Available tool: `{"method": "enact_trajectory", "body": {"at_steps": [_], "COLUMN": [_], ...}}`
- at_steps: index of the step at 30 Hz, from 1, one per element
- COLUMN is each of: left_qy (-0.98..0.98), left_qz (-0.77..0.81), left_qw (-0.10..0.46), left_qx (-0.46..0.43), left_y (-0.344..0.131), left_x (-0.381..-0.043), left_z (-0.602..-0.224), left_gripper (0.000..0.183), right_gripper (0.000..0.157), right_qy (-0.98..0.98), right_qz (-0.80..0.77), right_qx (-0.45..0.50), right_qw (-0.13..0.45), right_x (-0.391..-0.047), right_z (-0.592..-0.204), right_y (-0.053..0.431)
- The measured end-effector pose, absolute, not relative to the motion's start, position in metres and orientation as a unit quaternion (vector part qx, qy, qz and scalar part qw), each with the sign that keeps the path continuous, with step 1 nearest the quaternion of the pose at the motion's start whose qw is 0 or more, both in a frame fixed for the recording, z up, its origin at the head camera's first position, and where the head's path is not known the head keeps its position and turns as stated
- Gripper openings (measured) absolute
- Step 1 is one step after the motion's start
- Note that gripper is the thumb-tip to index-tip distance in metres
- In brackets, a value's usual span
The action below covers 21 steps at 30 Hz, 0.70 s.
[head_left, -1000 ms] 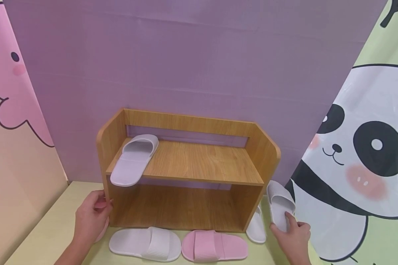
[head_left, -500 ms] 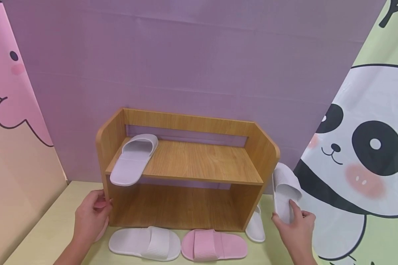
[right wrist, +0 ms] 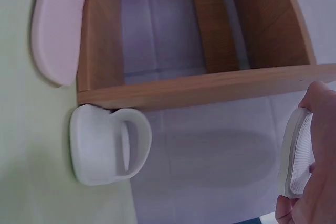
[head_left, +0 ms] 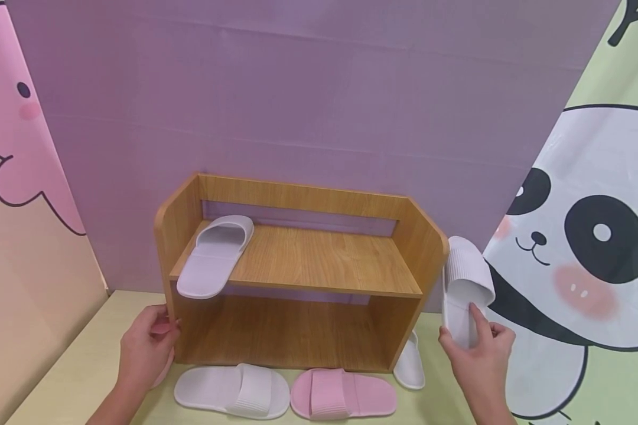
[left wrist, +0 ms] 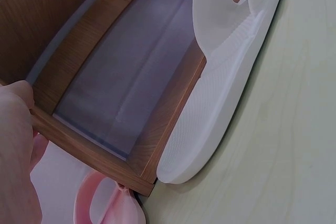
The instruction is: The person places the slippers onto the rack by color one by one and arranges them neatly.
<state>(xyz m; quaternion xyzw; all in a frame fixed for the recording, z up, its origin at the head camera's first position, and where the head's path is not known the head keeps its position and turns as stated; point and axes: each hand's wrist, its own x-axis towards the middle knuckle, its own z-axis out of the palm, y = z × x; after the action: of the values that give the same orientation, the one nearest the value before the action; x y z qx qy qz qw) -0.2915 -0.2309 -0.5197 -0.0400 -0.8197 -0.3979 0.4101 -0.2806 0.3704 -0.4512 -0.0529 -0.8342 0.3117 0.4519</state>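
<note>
My left hand (head_left: pixel 145 348) pinches the front edge of the left side panel of a wooden shelf (head_left: pixel 319 257). Beside that panel lies a pink slipper (left wrist: pixel 107 203), mostly hidden by the hand in the head view. To the right of the shelf, my right hand (head_left: pixel 481 360) holds a white slipper (head_left: pixel 466 277) by its heel end, strap end up, off the table. The right wrist view shows this raised slipper (right wrist: pixel 296 153) edge-on between thumb and fingers. Another white slipper (head_left: pixel 202 260) sits on the upper shelf at the left, its heel jutting past the front edge.
On the table (head_left: pixel 80 366) before the shelf lie a white slipper (head_left: pixel 207 386) and a pink slipper (head_left: pixel 372 394), toe to toe. One more white slipper (head_left: pixel 410 363) is beside the right side panel. A purple backdrop (head_left: pixel 308 106) hangs behind, with a panda print (head_left: pixel 590 254) at right.
My right hand has raised the white slipper upward and slightly rightward, up to near the top of the side panel. My left hand stays in place.
</note>
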Motion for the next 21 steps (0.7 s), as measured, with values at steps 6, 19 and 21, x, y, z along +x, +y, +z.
{"method": "enact_trajectory", "body": {"at_steps": [6, 19, 21], "left_qy": [-0.821, -0.82, -0.819], "left_qz": [-0.4, -0.398, -0.398], "left_qw": [0.406, 0.409, 0.412], "left_qx": [-0.039, -0.043, -0.043], "left_y": [-0.231, -0.231, -0.232], "left_x": [-0.292, -0.292, -0.292], "left_z": [-0.521, -0.52, -0.52], "left_gripper": [0.041, 0.039, 0.039], "right_gripper": [0.077, 0.08, 0.082], "right_qy": [-0.817, -0.788, -0.79], "right_qz": [0.334, 0.371, 0.366], "right_qx": [-0.048, -0.023, -0.018], "right_qw": [0.467, 0.491, 0.492], "right_x": [-0.274, -0.252, -0.248], "right_z": [-0.433, -0.386, -0.382], "right_y": [0.361, 0.34, 0.336]}}
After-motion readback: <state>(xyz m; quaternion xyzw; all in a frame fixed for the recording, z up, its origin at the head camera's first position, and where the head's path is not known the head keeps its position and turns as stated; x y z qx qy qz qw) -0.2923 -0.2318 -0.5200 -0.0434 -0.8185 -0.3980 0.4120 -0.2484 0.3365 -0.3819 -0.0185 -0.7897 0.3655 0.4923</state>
